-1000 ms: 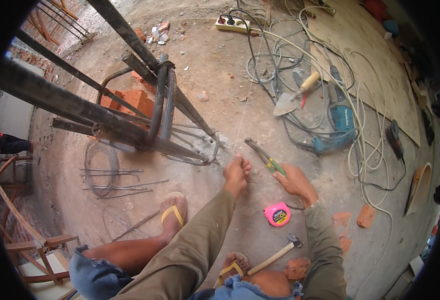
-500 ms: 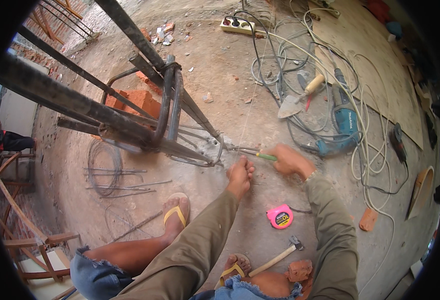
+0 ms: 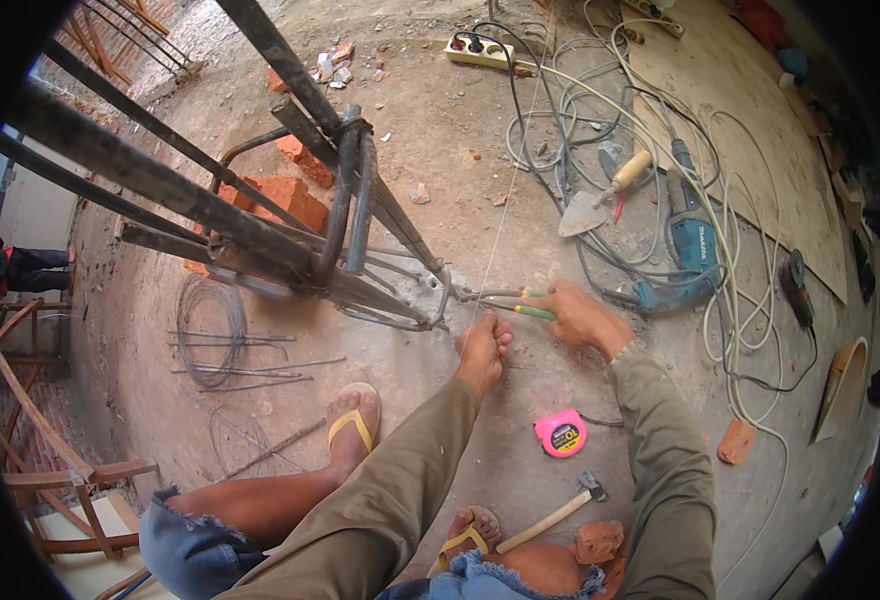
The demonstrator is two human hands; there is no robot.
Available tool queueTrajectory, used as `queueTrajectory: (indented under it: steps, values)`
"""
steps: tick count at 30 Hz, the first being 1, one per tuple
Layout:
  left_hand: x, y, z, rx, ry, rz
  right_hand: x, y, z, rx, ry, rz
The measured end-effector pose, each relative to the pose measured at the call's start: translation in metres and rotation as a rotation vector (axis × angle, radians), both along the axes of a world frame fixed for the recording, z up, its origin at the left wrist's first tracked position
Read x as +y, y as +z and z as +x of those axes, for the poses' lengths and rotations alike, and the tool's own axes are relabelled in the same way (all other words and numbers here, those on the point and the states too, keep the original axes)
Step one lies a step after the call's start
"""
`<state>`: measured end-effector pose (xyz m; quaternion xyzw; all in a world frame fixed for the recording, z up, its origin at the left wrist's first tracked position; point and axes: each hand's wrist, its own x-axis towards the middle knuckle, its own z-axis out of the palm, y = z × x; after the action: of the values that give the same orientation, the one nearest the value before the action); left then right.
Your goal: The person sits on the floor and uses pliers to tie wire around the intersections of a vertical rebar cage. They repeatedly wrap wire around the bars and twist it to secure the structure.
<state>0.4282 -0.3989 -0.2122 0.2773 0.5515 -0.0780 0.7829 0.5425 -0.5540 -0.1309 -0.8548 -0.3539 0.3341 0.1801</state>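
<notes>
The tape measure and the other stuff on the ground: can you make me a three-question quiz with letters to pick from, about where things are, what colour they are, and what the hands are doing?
1. Where is the hammer?
A. on the ground near the right foot
B. up on the steel bars
C. in the left hand

2. What colour is the tape measure?
A. blue
B. pink
C. white

3. What is the right hand doing?
A. resting open and flat on the ground
B. gripping green-handled pliers
C. holding the trowel

Answers:
1 A: the hammer lies on the concrete beside the right foot in its yellow sandal.
2 B: its round case is bright pink.
3 B: the fingers are closed round the pliers, whose nose points at the rebar cage; the left hand is just beside it.
</notes>
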Motion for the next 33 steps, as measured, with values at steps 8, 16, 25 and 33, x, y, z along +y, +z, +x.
queueTrajectory:
  steps: [8, 16, 25, 33]
  values:
    - [0.001, 0.001, -0.002, -0.008, -0.02, 0.011, 0.002, -0.006, 0.012, 0.237, 0.003, 0.001]
    - [0.001, 0.004, -0.001, -0.026, -0.034, 0.013, 0.0, -0.014, 0.011, 0.175, 0.01, 0.072]
    - [0.003, -0.001, -0.005, -0.03, -0.044, 0.006, 0.008, 0.001, 0.01, 0.149, 0.037, -0.056]
    - [-0.002, -0.001, -0.012, -0.105, 0.024, 0.0, 0.005, -0.006, -0.008, 0.227, -0.043, 0.012]
